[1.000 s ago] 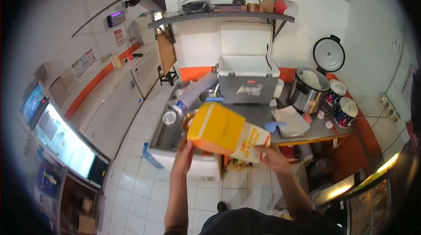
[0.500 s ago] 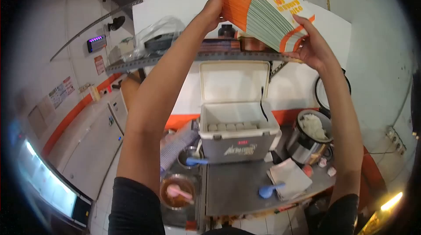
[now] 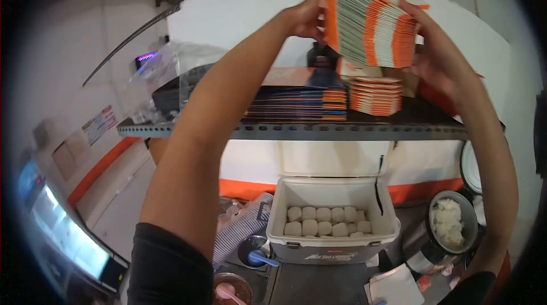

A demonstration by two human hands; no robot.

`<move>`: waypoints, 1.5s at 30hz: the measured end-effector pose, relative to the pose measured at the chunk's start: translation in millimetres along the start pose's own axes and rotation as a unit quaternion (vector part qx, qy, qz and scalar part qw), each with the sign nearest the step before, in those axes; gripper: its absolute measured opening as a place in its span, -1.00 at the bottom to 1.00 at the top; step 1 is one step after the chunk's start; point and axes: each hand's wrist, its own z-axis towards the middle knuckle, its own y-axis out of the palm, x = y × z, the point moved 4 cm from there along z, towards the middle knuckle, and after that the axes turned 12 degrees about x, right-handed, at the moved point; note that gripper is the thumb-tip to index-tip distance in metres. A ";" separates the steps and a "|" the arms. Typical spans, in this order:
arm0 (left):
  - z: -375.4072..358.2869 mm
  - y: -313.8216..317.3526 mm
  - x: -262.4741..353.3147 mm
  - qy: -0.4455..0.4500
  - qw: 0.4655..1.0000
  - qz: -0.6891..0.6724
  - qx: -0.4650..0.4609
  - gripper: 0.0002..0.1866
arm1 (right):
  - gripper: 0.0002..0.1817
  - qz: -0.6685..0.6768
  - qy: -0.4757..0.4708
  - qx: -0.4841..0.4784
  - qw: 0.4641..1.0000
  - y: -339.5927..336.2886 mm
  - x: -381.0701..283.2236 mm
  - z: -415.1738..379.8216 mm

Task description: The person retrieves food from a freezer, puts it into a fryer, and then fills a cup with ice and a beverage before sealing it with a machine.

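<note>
A thick stack of flat-folded cardboard cartons (image 3: 352,17), orange, white and pale green, is held up above the shelf at the top of the view. My left hand (image 3: 307,17) grips its left side, with the fingers partly hidden behind it. On the right side, my right hand (image 3: 436,57) is closed around the stack, thumb near the top edge. Directly below stands a smaller pile of orange-and-white cartons (image 3: 375,97) on the metal shelf (image 3: 319,130). Beside it lies a wider pile of dark blue and orange cartons (image 3: 290,103).
A dark jar (image 3: 322,57) and a clear plastic bag (image 3: 196,54) are on the shelf. Beneath it, an open cooler box (image 3: 330,248) holds rows of white rounded pieces. Right of that stands a pot of rice (image 3: 448,222). Bowls with a blue scoop (image 3: 259,258) and pink scoop (image 3: 225,291) sit left.
My view has tilted up and come closer to the shelf, which now sits lower in the picture. Both hands have shifted right with the carton stack and turned it, showing more orange-and-white edges.
</note>
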 end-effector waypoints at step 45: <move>-225.2 -3.5 9.8 0.282 0.841 0.453 0.086 -0.48 | -0.16 -0.577 -0.249 0.096 0.772 23.5 72.4 -21.1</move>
